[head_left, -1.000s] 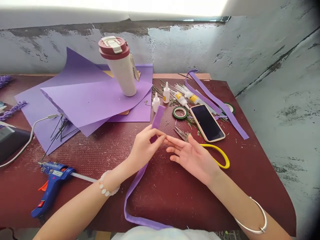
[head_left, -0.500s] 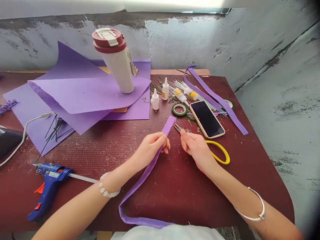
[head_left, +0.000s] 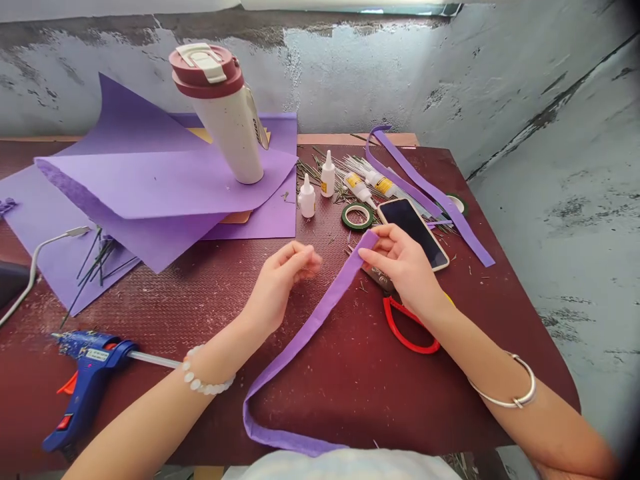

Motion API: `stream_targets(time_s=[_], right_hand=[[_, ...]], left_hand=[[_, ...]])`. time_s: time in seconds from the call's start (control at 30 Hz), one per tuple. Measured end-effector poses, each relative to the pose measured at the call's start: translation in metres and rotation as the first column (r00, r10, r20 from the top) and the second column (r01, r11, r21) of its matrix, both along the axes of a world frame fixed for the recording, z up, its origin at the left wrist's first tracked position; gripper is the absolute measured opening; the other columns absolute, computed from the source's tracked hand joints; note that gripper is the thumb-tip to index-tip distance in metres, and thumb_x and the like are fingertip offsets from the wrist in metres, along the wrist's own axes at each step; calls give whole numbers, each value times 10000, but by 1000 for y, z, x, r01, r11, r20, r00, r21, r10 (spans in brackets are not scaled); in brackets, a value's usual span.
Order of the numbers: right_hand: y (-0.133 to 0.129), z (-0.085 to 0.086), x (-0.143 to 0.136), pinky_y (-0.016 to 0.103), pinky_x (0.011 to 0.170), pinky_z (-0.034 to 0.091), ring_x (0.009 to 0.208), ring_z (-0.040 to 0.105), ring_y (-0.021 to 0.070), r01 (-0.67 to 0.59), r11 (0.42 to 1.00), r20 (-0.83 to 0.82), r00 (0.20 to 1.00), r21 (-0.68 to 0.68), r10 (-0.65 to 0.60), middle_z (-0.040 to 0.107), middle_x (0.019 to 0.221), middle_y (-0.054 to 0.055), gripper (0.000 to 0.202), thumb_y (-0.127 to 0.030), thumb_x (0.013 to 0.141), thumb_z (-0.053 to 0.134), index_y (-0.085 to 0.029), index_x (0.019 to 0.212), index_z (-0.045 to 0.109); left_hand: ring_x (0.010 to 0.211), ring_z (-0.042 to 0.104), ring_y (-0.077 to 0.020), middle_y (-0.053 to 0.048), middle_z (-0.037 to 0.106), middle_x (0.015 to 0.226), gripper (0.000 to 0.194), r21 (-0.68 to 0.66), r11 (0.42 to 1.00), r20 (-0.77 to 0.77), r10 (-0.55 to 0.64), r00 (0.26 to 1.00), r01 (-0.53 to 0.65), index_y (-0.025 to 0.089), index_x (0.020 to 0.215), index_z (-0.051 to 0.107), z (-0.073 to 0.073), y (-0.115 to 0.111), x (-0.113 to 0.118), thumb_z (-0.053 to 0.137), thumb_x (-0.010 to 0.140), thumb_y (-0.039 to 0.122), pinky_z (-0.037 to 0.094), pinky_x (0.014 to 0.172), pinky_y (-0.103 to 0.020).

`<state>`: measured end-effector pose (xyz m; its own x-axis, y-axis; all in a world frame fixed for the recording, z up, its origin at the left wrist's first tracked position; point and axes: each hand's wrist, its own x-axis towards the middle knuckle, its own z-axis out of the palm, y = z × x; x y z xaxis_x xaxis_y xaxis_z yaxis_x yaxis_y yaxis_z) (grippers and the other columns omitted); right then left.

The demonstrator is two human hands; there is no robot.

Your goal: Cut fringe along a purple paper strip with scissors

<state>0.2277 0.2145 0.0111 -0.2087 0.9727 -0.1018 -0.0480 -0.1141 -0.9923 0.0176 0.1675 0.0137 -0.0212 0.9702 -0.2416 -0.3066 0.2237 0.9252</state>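
1. Presently, head view: right hand [head_left: 413, 273], grasping one end of a long purple strip [head_left: 323, 310] between thumb and fingers
2. Left hand [head_left: 273, 287]: apart from the strip, fingers loosely curled and blurred; nothing visible in it, though whether it pinches something small cannot be told
3. Purple strip: held end raised beside the right hand; remainder running down toward the wearer, bending near the front of the table [head_left: 375, 393]
4. Scissors [head_left: 411, 346]: red handle loop showing, lying partly beneath the right hand and forearm; whether they touch cannot be told
5. Step in hand, by judgement: managing the strip's end, apparently while shifting grip. Any further handling would call for a steady pinch there, the ribbon-like length kept untwisted and clear of the blades
6. Against the earlier frame: left hand then held the strip, with right hand at the scissors; now the left is off it, the right has its end, and the red loop has come into sight
7. Surrounding stock: phone [head_left: 420, 223] just beyond the right hand; green tape roll [head_left: 345, 219] beside the phone; blue glue gun [head_left: 83, 393] near the left forearm; lidded tumbler [head_left: 227, 133] upon purple sheets [head_left: 165, 190]
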Motion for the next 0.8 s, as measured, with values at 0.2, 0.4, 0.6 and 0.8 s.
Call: stream_targets(time_s=[0.2, 0.4, 0.6, 0.8], right_hand=[[-11, -4, -6, 383, 753, 639, 738, 755, 208, -140, 990, 26, 990, -12, 140, 783, 835, 19, 302, -462, 822, 861, -241, 888, 666], [-19, -7, -9, 368, 716, 625, 750, 761, 218, -212, 975, 125, 971, 65, 203, 788, 819, 22, 188, -408, 912, 771, -227, 941, 729], [-10, -2, 0, 410, 863, 562, 1014, 722, 266, -113, 950, 292, 956, 293, 24, 799, 1080, 61, 67, -320, 883, 778, -273, 886, 824], [-2, 6, 11, 423, 789, 524, 802, 677, 257, -76, 932, 407, 910, 355, -81, 761, 803, 43, 192, -349, 811, 847, -269, 665, 753]], left_hand=[[864, 646, -150, -10, 718, 933, 265, 14, 1000, -116, -13, 993, 15, 202, 835, 703, -8, 0, 4, 806, 897, 438, 508, 862, -286], [728, 713, -153, -40, 751, 983, 391, -82, 903, -68, -426, 902, 421, 174, 1145, 641, -6, -3, 7, 729, 938, 493, 549, 667, -280], [473, 485, -66, 25, 666, 740, 252, -95, 907, -114, -419, 901, 410, 148, 974, 641, -9, 0, 7, 705, 909, 383, 365, 504, -226], [495, 465, -66, 42, 598, 695, 257, -115, 925, -90, -373, 923, 363, 146, 968, 655, -4, -3, 9, 688, 916, 396, 341, 527, -221]])
